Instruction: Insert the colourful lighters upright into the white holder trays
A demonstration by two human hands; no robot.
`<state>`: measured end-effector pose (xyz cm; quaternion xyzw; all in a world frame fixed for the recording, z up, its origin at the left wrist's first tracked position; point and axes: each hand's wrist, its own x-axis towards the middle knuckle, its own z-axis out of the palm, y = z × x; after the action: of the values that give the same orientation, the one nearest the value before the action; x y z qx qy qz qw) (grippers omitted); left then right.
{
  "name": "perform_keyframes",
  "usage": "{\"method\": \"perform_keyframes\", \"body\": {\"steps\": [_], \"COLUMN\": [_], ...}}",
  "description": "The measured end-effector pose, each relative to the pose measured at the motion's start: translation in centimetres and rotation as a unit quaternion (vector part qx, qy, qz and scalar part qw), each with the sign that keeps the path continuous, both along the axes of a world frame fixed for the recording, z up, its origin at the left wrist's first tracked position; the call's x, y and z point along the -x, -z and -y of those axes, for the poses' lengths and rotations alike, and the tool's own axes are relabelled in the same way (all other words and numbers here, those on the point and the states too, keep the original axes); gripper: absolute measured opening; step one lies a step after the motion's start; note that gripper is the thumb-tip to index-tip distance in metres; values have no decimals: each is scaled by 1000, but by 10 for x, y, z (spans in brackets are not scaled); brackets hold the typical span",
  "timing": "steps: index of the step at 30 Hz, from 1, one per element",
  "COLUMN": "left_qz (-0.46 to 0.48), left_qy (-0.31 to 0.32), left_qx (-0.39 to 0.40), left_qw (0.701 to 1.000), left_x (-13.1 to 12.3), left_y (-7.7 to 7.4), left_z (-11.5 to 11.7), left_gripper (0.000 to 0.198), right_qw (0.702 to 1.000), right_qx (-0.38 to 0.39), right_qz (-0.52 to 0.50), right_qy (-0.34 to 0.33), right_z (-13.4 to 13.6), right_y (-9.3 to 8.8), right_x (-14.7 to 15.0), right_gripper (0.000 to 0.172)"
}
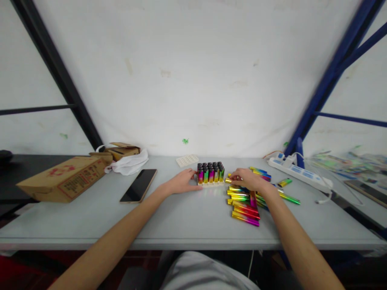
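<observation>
Several lighters with black tops and shiny rainbow-coloured bodies (211, 175) stand upright in rows in a small white rack (211, 185). My left hand (183, 182) is at the rack's left end, thumb at the front corner and fingers at the back, gripping that end. To the right lies a loose pile of shiny metallic tubes (245, 209) in gold, red, green, blue and purple. My right hand (246, 178) is over the pile's upper part, its fingers pinched on a gold tube (228, 181). The palm and forearm hide part of the pile.
A white holed tray (187, 160) lies behind the rack. On the left are a phone (139, 185), a white plastic bag (130, 163) and a cardboard box (65, 177). A white power strip (300, 173) with cables is at the right, near a single lighter-like piece (284, 183).
</observation>
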<state>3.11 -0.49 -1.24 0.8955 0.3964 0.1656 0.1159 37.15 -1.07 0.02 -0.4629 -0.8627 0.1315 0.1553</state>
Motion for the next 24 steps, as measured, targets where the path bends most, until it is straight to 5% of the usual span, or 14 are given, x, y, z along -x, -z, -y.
{"method": "perform_keyframes", "body": {"steps": [5, 10, 16, 24], "left_qz": [5, 7, 6, 20], "left_qy": [-8, -4, -7, -4], "left_qx": [-1, -5, -4, -7], "left_qw": [1000, 1000, 1000, 1000], "left_x": [0, 0, 0, 1], "left_y": [1, 1, 1, 3], "left_z": [0, 0, -1, -2], "left_gripper": [59, 57, 57, 56], "right_qw": [995, 966, 870, 784], "right_qx": [-86, -137, -10, 161], "right_qz": [-22, -178, -486, -598], "right_qy": [48, 127, 85, 42], "right_z": [3, 9, 14, 19], "right_y": [-5, -20, -25, -24], "right_x": [0, 9, 29, 44], "right_gripper": [15, 23, 51, 44]}}
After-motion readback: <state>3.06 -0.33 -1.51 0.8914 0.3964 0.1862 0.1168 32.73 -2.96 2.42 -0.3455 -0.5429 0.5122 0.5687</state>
